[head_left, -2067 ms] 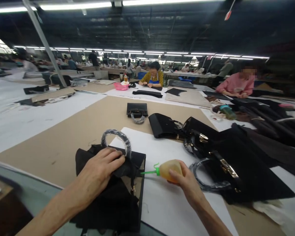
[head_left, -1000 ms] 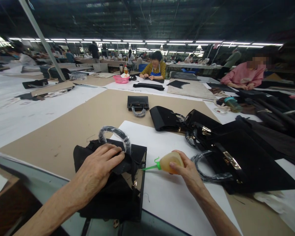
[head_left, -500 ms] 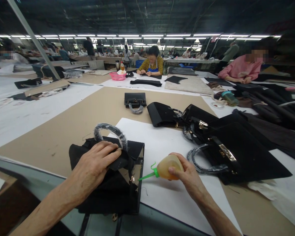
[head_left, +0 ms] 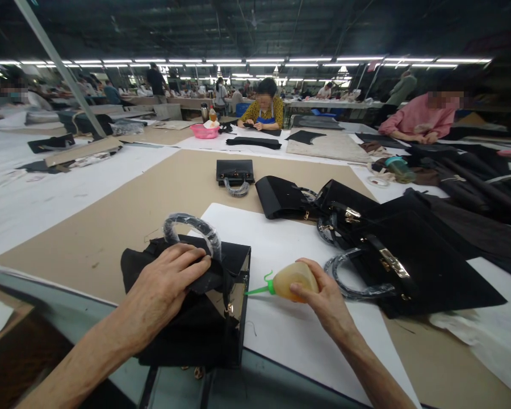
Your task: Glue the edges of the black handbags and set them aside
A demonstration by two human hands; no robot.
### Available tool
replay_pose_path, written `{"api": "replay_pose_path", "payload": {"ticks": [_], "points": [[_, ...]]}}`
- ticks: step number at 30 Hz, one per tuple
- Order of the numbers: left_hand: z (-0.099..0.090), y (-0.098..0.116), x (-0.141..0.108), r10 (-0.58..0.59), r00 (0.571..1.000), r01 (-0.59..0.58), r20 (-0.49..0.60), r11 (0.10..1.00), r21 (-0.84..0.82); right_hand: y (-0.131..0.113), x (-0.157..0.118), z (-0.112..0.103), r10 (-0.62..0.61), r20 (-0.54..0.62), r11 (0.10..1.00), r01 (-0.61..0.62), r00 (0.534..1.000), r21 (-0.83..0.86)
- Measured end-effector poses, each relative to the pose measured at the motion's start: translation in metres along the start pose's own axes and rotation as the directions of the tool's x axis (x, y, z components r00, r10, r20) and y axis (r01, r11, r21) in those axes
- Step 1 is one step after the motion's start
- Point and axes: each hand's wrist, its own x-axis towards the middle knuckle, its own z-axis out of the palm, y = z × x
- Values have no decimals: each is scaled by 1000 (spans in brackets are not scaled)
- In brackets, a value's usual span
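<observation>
A black handbag (head_left: pixel 187 335) lies at the table's near edge, with a plastic-wrapped handle (head_left: pixel 191 222) standing up at its far end. My left hand (head_left: pixel 170 275) lies over the bag's folded black material, fingers bent across it and holding it back; the fingertips are beside the handle base. In my right hand (head_left: pixel 319 289) is a squeeze bottle (head_left: pixel 296 281) of amber liquid, gripped between thumb and fingers. Its thin green nozzle (head_left: pixel 258 290) points left, with the tip at the bag's right edge, where a beige strip shows. Whether the tip touches the bag I cannot tell.
More black handbags (head_left: pixel 426 255) with wrapped handles lie to the right, and a smaller one (head_left: pixel 234 170) sits farther back. White paper (head_left: pixel 281 341) lies beneath the bottle. Across the table, a person in yellow (head_left: pixel 259 111) and another in pink (head_left: pixel 426 116) work.
My right hand has raised the bottle slightly, and its nozzle tip has shifted up along the bag's right edge. My left hand stays on the bag.
</observation>
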Motion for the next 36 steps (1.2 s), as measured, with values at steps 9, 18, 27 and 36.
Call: {"api": "replay_pose_path", "payload": {"ticks": [9, 18, 27, 36], "points": [[-5, 2, 4, -16, 1000, 16, 25, 1000, 5, -11, -25, -7, 25, 42, 999, -23, 999, -37], [-4, 3, 1, -12, 998, 13, 54, 1000, -11, -8, -41, -9, 98, 81, 995, -97, 992, -21], [-8, 4, -1, -18, 998, 20, 60, 999, -25, -12, -53, -5, 140, -14, 990, -140, 990, -5], [-1, 1, -6, -16, 998, 17, 54, 1000, -26, -2, -51, -1, 127, -23, 992, -127, 992, 27]]}}
